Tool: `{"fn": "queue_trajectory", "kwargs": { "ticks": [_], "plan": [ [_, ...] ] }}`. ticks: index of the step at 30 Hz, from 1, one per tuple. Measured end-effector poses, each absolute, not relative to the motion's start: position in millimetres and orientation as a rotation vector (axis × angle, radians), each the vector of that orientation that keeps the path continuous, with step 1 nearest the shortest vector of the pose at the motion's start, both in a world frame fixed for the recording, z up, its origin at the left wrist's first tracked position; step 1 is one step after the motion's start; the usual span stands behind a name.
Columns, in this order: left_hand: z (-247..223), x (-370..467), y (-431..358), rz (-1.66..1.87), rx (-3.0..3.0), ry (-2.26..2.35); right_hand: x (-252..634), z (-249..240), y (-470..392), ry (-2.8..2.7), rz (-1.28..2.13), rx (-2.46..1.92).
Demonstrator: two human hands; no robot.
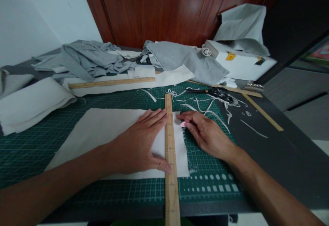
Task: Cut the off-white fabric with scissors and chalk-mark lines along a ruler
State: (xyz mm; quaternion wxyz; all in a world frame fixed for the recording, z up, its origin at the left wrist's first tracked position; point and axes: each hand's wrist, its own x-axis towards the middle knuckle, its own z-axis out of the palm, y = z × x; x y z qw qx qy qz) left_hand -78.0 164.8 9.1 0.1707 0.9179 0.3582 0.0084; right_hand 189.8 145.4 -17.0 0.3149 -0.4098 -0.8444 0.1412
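A piece of white cloth (97,126) lies flat, its right edge frayed. Across it, near that edge, a wooden ruler (168,130) runs from the far side past the front edge of the table. My left hand (138,143) rests on the cloth with fingers spread; its fingertips and thumb touch the ruler. Just right of the ruler, by the far right corner of the cloth, my right hand (205,130) pinches a small pink piece of tailor's chalk (182,124).
Under the cloth is a green cutting mat (205,157). Black scissors (197,91) lie among cut strips at the back right. A second wooden ruler (110,83), grey cloth (87,58), folded white cloth (33,99) and a white box (236,63) line the back.
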Motion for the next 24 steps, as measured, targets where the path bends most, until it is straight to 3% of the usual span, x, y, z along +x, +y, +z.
{"fn": "queue_trajectory", "kwargs": {
  "ticks": [24],
  "plan": [
    [3,-78,163,0.110,2.658,0.899,189,-23,144,-2.194,0.328,-1.028]
  ]
}}
